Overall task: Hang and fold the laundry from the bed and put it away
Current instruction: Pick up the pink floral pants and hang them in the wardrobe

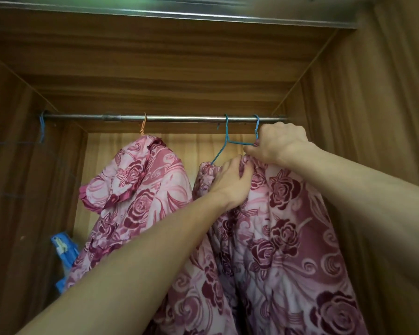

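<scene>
Inside a wooden wardrobe a metal rail [174,118] runs across. A pink rose-patterned garment [136,194] hangs from an orange hanger [143,125] at the middle. To its right a second rose-patterned cloth [288,226] hangs on a blue wire hanger [228,139]; another blue hook [256,128] sits on the rail beside it. My left hand [230,180] grips the bunched top of this cloth. Just under the rail, my right hand [278,143] pinches the cloth and the hanger wire by the right hook.
A blue hook [42,126] hangs at the rail's far left end. A blue object [63,247] sits low at the left inside the wardrobe. Wooden side walls [363,131] close in on both sides, and a metal track [203,13] runs above.
</scene>
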Demonstrator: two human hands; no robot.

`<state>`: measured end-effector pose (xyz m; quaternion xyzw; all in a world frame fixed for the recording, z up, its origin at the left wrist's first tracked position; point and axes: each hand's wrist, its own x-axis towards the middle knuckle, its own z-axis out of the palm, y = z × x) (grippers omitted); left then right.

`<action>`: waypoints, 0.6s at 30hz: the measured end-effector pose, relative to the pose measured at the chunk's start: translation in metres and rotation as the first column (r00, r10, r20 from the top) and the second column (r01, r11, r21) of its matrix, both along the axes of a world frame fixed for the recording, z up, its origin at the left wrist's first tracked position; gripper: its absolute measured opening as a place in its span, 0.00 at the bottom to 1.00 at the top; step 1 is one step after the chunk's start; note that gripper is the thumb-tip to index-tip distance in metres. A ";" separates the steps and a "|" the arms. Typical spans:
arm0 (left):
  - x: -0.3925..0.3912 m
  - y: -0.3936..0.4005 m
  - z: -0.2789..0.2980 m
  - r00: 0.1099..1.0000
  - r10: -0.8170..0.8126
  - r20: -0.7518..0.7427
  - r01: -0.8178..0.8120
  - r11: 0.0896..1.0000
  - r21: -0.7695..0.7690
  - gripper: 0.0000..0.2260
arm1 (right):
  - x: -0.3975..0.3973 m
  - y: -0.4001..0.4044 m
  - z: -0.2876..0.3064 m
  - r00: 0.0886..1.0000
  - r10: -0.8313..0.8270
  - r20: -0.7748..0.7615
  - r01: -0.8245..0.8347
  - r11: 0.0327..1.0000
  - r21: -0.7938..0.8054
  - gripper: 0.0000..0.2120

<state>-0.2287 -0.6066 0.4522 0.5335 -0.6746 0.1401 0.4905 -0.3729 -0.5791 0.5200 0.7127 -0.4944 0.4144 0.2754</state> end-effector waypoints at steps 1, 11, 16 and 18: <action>0.000 0.003 -0.001 1.000 -0.016 -0.001 0.016 1.000 -0.011 0.27 | -0.001 0.003 -0.003 1.000 0.006 -0.016 -0.006 1.000 -0.007 0.25; -0.038 0.059 -0.084 0.943 -0.313 -0.113 0.299 0.945 -0.130 0.27 | -0.062 0.062 -0.097 0.989 0.029 -0.144 -0.071 0.952 -0.299 0.30; -0.058 0.101 -0.193 0.952 -0.299 0.057 0.305 0.931 -0.202 0.26 | -0.107 0.117 -0.192 0.985 -0.058 -0.162 0.011 0.961 -0.277 0.36; -0.065 0.121 -0.243 0.939 -0.344 0.011 0.342 0.929 -0.137 0.27 | -0.119 0.143 -0.239 0.988 -0.073 -0.136 0.035 0.964 -0.262 0.35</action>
